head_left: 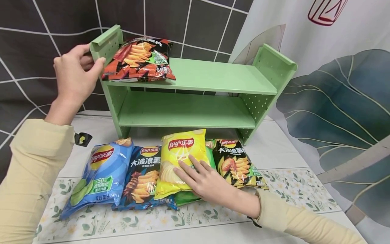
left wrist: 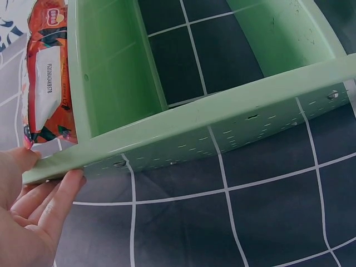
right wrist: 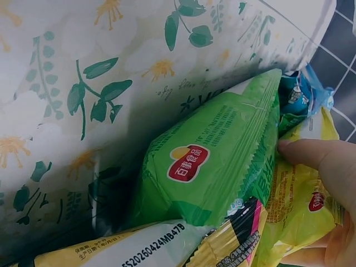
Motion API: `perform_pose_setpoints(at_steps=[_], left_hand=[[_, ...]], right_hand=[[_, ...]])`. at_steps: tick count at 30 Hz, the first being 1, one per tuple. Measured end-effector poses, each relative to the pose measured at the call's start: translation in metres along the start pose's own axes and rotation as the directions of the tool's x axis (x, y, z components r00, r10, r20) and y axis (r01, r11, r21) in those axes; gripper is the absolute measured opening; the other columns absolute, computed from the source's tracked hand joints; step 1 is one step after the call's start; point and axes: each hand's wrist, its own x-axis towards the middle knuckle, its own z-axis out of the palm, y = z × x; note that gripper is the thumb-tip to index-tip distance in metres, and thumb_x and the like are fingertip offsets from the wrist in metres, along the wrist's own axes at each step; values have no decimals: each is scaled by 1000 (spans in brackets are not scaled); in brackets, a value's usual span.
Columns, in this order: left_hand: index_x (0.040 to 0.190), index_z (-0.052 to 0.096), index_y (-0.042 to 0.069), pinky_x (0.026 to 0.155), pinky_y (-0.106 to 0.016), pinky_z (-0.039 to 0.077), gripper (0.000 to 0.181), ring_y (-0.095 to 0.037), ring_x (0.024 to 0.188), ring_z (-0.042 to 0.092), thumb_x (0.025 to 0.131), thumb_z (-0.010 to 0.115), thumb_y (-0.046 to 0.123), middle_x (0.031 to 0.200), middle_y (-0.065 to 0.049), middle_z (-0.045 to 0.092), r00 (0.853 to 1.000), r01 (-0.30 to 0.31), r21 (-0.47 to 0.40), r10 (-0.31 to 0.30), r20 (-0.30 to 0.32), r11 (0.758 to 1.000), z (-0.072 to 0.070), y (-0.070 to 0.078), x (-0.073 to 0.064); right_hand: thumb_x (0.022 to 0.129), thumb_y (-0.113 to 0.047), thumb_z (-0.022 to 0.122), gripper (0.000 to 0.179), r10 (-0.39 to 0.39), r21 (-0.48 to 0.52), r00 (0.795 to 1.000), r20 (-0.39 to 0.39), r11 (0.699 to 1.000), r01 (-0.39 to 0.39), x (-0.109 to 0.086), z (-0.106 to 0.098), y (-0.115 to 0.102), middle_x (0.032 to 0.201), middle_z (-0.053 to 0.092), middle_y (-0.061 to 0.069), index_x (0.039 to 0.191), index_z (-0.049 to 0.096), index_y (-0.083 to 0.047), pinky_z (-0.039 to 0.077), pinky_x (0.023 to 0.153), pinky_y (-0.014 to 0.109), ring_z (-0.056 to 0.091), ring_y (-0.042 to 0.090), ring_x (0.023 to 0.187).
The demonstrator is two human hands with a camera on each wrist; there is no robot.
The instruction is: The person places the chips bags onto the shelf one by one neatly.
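At the left end of the green shelf rack, my left hand grips the upright side panel, thumb on one face and fingers on the other. Beside it, a red and black chip bag lies on the top shelf. My right hand holds a yellow Lay's chip bag, fingers spread over its front. In the right wrist view the thumb touches this bag's edge. Behind the yellow bag is a green chip bag, partly hidden in the head view.
In front of the rack lie a light blue chip bag, a dark blue one and a black one. They rest on a table with a floral strip. Dark tiled cloth hangs behind the rack.
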Motion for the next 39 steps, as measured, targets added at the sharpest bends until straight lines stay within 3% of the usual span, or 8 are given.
perform_pose_setpoints(at_steps=[12,19,32,39], left_hand=[[127,63,14,90,-12,46,42,8,99,62,90,62,34,117,-10,67,1000,-1,11,1,1,1000,1,-1,0],[128,62,14,90,-14,47,42,0,102,64,91,61,34,118,-9,66,1000,-1,14,0,12,1000,1,-1,0],[128,63,14,90,-14,47,41,1,101,64,91,62,34,117,-9,67,1000,0,19,0,8,1000,1,0,1],[127,63,14,90,-14,47,41,4,99,64,91,62,34,117,-9,67,1000,1,15,-1,7,1000,0,-1,0]], right_hand=[[81,-27,74,70,79,129,996,50,988,-85,4,-5,1,142,52,11,143,45,-12,54,88,41,55,38,124],[80,-25,74,68,90,134,995,37,986,-94,6,-6,2,139,55,11,141,47,-13,55,86,41,57,37,122],[86,-12,67,56,104,67,994,-41,993,-102,10,-8,6,137,58,9,139,50,-14,55,86,38,58,35,121],[84,3,61,59,131,105,991,-40,986,-127,11,-10,8,138,56,11,139,51,-14,54,88,40,56,37,123]])
